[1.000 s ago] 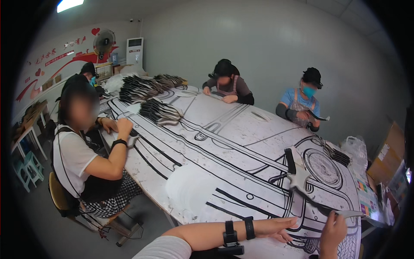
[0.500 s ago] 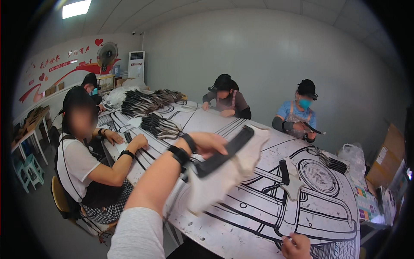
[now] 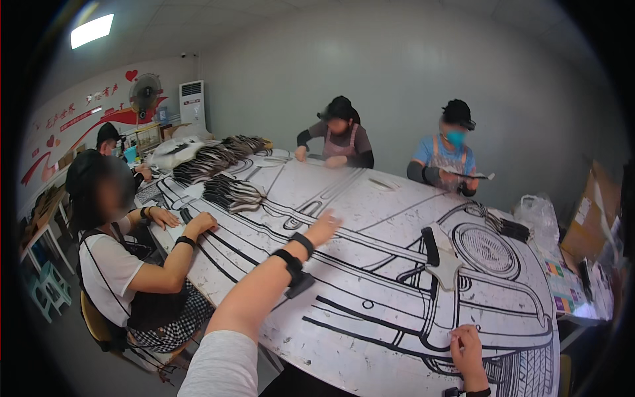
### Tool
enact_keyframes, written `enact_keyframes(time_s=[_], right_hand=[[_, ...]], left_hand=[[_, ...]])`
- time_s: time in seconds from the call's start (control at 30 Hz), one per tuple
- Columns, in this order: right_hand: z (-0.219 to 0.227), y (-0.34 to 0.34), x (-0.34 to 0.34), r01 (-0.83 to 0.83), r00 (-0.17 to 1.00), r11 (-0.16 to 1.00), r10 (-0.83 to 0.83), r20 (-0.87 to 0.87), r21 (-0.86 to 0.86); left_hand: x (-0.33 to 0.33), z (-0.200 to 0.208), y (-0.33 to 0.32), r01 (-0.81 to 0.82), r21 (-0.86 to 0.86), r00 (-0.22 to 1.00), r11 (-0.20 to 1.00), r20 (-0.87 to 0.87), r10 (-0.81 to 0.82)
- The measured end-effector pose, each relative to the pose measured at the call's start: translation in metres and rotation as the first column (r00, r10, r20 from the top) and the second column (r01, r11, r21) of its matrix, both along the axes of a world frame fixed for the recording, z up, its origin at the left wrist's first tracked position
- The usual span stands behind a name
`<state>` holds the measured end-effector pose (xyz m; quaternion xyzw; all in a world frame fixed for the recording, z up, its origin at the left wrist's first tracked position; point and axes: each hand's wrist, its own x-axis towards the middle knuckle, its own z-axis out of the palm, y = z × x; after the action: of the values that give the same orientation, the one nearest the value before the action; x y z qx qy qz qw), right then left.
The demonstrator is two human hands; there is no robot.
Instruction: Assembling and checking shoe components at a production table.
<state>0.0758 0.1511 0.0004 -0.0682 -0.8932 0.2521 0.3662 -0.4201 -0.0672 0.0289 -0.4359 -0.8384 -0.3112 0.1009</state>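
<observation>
My left hand (image 3: 323,229) reaches out over the middle of the table, slightly blurred, fingers stretched and holding nothing. Dark bands circle its wrist, and a flat black device (image 3: 301,285) sits beside them. Low on the right, my right hand (image 3: 467,347) is raised near the table's front edge, its fingers loosely bent and nothing visible in them. Beyond it lies a piece with a black curved strip (image 3: 430,247) along one side of a pale shaped panel (image 3: 447,268). A smaller pale piece (image 3: 383,182) rests near the far edge.
Black line drawings cover the white table (image 3: 370,334). Black-and-pale pieces are heaped at far left (image 3: 231,192), with a smaller bundle (image 3: 506,226) at right. A co-worker (image 3: 126,258) sits at left; others work along the far side. Cardboard (image 3: 587,212) stands at right.
My left hand has let go of the large black-and-pale piece and moved slightly away and left. My right hand has risen, its fingers more extended. The view has shifted slightly.
</observation>
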Motion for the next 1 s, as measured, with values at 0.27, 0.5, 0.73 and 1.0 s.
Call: enact_keyframes(time_s=[0.27, 0.5, 0.73, 1.0], right_hand=[[-0.007, 0.045, 0.013, 0.344, 0.926, 0.922, -0.365, -0.099, -0.181], [-0.015, 0.055, 0.015, 0.472, 0.863, 0.806, -0.505, 0.001, -0.358], [-0.004, 0.045, 0.013, 0.496, 0.866, 0.850, -0.499, 0.030, -0.177], [-0.011, 0.050, 0.014, 0.515, 0.857, 0.849, -0.511, 0.064, -0.117]], left_hand=[[0.118, -0.033, 0.162, 0.544, -0.343, 0.780, 0.766, -0.129, -0.612], [0.140, -0.075, 0.259, 0.092, 0.139, 0.944, 0.986, 0.303, -0.131], [0.124, -0.069, 0.336, -0.026, -0.195, 0.941, 0.980, 0.327, 0.090], [0.104, -0.011, 0.264, 0.143, 0.293, 0.304, 0.945, 0.896, -0.323]])
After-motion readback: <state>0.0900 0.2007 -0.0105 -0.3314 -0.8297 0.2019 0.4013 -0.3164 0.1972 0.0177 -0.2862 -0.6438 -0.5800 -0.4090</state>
